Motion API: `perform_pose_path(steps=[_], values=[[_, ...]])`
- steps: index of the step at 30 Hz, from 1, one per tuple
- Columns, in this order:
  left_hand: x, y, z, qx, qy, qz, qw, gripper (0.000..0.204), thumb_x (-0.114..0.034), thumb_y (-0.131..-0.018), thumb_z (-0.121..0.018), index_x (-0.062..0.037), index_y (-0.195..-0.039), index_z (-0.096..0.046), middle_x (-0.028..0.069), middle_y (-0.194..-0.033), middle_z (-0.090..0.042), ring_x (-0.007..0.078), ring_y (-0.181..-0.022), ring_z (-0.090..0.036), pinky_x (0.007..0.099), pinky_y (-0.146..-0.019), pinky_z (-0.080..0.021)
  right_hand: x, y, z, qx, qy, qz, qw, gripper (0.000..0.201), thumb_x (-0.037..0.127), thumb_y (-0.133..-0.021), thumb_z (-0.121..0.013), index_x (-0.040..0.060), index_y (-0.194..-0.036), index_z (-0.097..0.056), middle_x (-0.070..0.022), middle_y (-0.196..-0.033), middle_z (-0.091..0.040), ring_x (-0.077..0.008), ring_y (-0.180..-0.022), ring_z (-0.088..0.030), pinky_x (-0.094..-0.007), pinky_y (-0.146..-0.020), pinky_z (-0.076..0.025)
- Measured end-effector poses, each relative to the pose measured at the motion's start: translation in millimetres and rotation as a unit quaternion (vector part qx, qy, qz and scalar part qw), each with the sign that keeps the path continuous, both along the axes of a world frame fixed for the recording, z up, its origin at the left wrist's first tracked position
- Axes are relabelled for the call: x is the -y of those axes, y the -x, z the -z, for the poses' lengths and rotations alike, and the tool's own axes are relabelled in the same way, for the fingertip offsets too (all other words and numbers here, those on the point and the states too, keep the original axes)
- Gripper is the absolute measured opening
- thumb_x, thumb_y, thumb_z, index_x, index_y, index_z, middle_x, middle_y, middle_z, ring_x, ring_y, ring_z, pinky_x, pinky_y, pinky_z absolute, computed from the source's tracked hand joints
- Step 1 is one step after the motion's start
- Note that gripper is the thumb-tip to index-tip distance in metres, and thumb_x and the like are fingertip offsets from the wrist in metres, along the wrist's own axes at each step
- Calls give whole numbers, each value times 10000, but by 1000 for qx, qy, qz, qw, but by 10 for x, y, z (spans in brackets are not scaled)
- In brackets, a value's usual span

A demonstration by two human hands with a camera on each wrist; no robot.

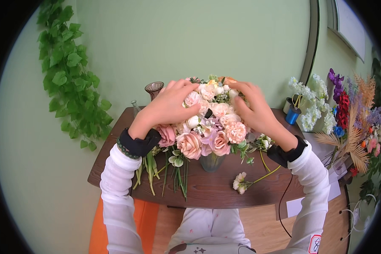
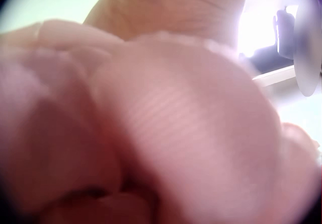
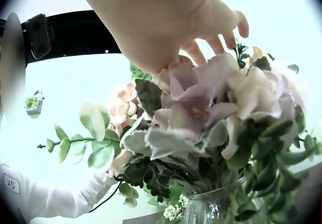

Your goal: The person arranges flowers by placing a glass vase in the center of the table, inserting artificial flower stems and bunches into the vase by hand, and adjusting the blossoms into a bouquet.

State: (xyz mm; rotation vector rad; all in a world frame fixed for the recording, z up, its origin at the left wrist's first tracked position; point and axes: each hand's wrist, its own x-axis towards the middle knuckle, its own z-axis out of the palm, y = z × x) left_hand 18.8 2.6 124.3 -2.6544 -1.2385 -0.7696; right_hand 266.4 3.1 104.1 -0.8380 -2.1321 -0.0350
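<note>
A full bouquet of pink, cream and mauve artificial flowers (image 1: 219,111) stands in a clear glass vase (image 1: 212,162) on the brown table. My left hand (image 1: 168,103) rests on the bouquet's left side, its fingers extended over the blooms. On the opposite side, my right hand (image 1: 255,106) spreads its fingers along the top and right edge. The right wrist view has that hand (image 3: 171,27) over mauve petals (image 3: 193,95), with the vase rim (image 3: 206,195) below the leaves. Blurred pink petals (image 2: 191,128) fill most of the left wrist view. Some fingertips are hidden among the flowers.
Cut green stems (image 1: 180,180) lie at the table's front left, and a small cream flower sprig (image 1: 240,183) lies front right. Behind my left hand stands a brown glass vase (image 1: 154,88). A blue ribbon spool (image 1: 292,115) and more artificial flowers (image 1: 347,114) are at the right.
</note>
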Motion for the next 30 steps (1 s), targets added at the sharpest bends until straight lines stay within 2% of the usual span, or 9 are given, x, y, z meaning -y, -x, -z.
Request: perform_pose_path(steps=[2,6,9,18,21,23,24,26,30], values=[[4,-8,1,-9,4,11,1000,508,-262,-783,-554,-16,-1219,-468,147,-1199,-452,277,-1135,-392,360,-961,-335,35,1,30,-27,-60,97,993,321,130,-820,-462,24,-1120,-507,-177,-1124,-516,-354,-1069,-443,-425,-934,-328],[39,-31,-18,-17,24,27,999,494,-243,-788,-544,-41,-1233,-475,135,-1236,-422,275,-1143,-353,366,-959,-332,-89,-24,90,-66,1,80,995,364,117,-790,-477,16,-1139,-501,-187,-1130,-510,-341,-1029,-475,-404,-897,-361],[56,-53,-22,-31,34,33,998,497,-235,-793,-536,-65,-1255,-464,133,-1280,-390,276,-1155,-334,372,-968,-324,-81,4,20,-100,118,17,988,402,111,-757,-484,6,-1145,-500,-202,-1135,-498,-326,-988,-503,-382,-845,-401],[61,-66,-1,-9,38,55,998,539,-217,-807,-506,-140,-1329,-396,149,-1383,-312,324,-1277,-251,429,-1049,-219,-251,5,-134,-20,77,17,997,461,147,-725,-506,53,-1176,-517,-215,-1032,-544,-312,-925,-544,-366,-814,-440],[50,-52,-2,-38,36,59,997,549,-218,-806,-502,-138,-1336,-386,155,-1384,-318,333,-1284,-243,441,-1060,-191,-355,6,-235,39,129,17,991,473,175,-714,-521,52,-1171,-526,-211,-1024,-549,-306,-952,-542,-362,-835,-437],[51,-54,3,-48,31,60,997,552,-219,-805,-501,-134,-1338,-383,157,-1383,-323,335,-1282,-245,445,-1062,-184,-299,43,-341,99,225,6,969,454,121,-700,-499,7,-1139,-528,-143,-904,-545,-236,-856,-532,-342,-733,-438],[54,-56,6,-50,31,56,997,551,-214,-806,-501,-132,-1338,-382,155,-1384,-322,334,-1283,-241,446,-1062,-182,-298,55,-326,99,225,6,969,454,121,-700,-499,7,-1139,-528,-143,-904,-545,-236,-856,-532,-342,-733,-438],[60,-54,7,-52,30,51,997,549,-209,-807,-500,-131,-1337,-382,153,-1385,-321,334,-1285,-237,447,-1062,-181,-281,81,-267,89,104,-64,989,430,83,-670,-491,-7,-1085,-556,-141,-840,-549,-251,-810,-524,-346,-679,-429],[78,-53,18,-35,42,64,996,542,-206,-813,-501,-131,-1337,-384,149,-1384,-322,330,-1290,-219,443,-1063,-179,-125,106,-261,136,36,-81,987,372,40,-648,-479,-13,-997,-597,-135,-815,-551,-274,-811,-522,-361,-723,-420]])
